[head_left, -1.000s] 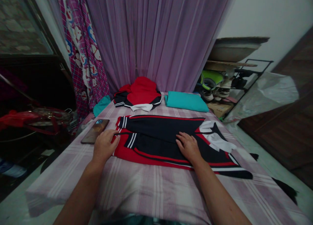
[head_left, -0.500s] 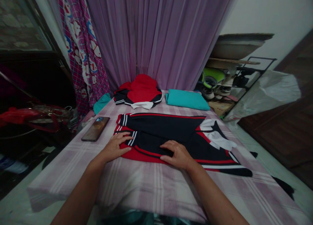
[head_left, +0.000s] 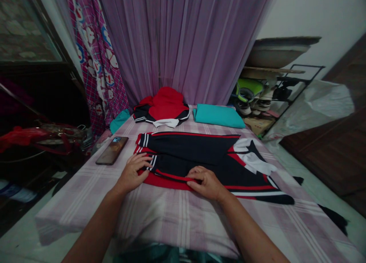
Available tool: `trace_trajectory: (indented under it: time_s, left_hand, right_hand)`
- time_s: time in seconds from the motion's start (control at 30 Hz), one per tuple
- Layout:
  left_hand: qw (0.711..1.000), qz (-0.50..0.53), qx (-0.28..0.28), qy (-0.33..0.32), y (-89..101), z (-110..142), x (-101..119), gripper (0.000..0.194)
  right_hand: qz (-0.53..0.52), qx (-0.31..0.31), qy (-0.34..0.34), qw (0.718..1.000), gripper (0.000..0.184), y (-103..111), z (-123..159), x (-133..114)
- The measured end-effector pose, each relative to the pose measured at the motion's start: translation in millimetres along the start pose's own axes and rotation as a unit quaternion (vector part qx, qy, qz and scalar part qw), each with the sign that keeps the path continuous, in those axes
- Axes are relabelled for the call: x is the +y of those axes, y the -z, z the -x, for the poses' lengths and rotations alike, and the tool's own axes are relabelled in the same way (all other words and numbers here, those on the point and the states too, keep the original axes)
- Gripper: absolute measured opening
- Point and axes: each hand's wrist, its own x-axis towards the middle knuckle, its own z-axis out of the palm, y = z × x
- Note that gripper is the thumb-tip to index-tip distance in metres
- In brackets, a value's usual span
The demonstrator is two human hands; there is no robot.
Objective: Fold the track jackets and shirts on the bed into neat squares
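A navy, red and white jacket (head_left: 194,146) lies flat across the table, its sleeves folded inward and their striped cuffs at the left. My left hand (head_left: 134,173) rests on the nearer cuff with fingers stretched out and the thumb apart. Along the near sleeve's red-piped edge, my right hand (head_left: 206,182) pinches the fabric between thumb and fingers. The jacket's white collar (head_left: 253,162) lies at the right end. Under the sleeve, a strip of red body fabric shows along the near side.
A phone (head_left: 112,151) lies left of the jacket on the checked tablecloth (head_left: 94,202). Behind are a bunched red and navy garment (head_left: 167,106) and a folded teal cloth (head_left: 220,116). Purple curtains (head_left: 183,45) hang at the back. A shoe rack (head_left: 264,91) stands beyond the table's right side.
My right hand's fingers have closed on the sleeve edge, drawing the near piping up slightly. My left hand has shifted a little left on the cuff.
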Motion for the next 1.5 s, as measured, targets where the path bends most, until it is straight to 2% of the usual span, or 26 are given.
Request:
trace_trajectory:
  time_s: [0.13,0.2,0.33,0.4,0.5,0.6,0.7,0.8,0.9,0.97,1.03,1.17,1.37,1.5]
  left_hand:
    - [0.996,0.006,-0.082,0.042,2.0,2,-1,0.018]
    - [0.993,0.010,-0.103,0.051,4.5,0,1,0.020]
    - [0.995,-0.035,-0.076,0.060,7.0,-9,14,0.030]
    - [0.995,-0.068,-0.050,0.052,3.7,-14,23,0.032]
    - [0.993,-0.099,-0.057,0.040,-8.4,-18,30,0.046]
    - [0.985,-0.123,-0.107,0.048,-22.4,-17,28,0.060]
    - [0.980,-0.130,-0.140,0.061,-29.0,-14,23,0.062]
    - [0.978,-0.127,-0.151,0.068,-28.2,-14,21,0.063]
    - [0.975,-0.130,-0.166,0.075,-24.8,-15,24,0.065]
    - [0.970,-0.135,-0.183,0.081,-22.6,-17,26,0.066]
    - [0.965,-0.143,-0.202,0.086,-20.6,-19,28,0.068]
    - [0.954,-0.150,-0.243,0.093,-17.4,-23,30,0.075]
    - [0.954,-0.121,-0.249,0.119,-13.8,-26,32,0.076]
    - [0.974,-0.037,-0.182,0.126,-13.1,-27,20,0.058]
  right_hand:
    - [-0.001,-0.001,0.000,1.000,0.033,0,-1,-1]
    - [0.005,0.007,0.003,1.000,0.041,-3,-2,2]
    - [0.069,0.044,0.007,0.997,0.026,-9,-2,4]
    - [0.119,0.053,0.005,0.992,0.034,-13,-1,2]
    - [0.171,0.003,0.004,0.985,0.056,-17,0,-2]
    - [0.190,-0.055,-0.010,0.980,0.056,-20,0,-5]
    - [0.190,-0.070,-0.018,0.979,0.055,-20,0,-7]
    - [0.195,-0.035,-0.011,0.980,0.055,-20,-1,-5]
    - [0.213,0.062,-0.025,0.975,0.056,-18,-4,-1]
    - [0.232,0.109,-0.066,0.964,0.059,-18,-6,2]
    - [0.248,0.079,-0.114,0.959,0.060,-18,-7,4]
    - [0.249,-0.060,-0.173,0.951,0.060,-18,-6,3]
    - [0.234,-0.072,-0.187,0.951,0.062,-14,-6,-2]
    - [0.226,-0.070,-0.187,0.954,0.061,-13,-7,-2]
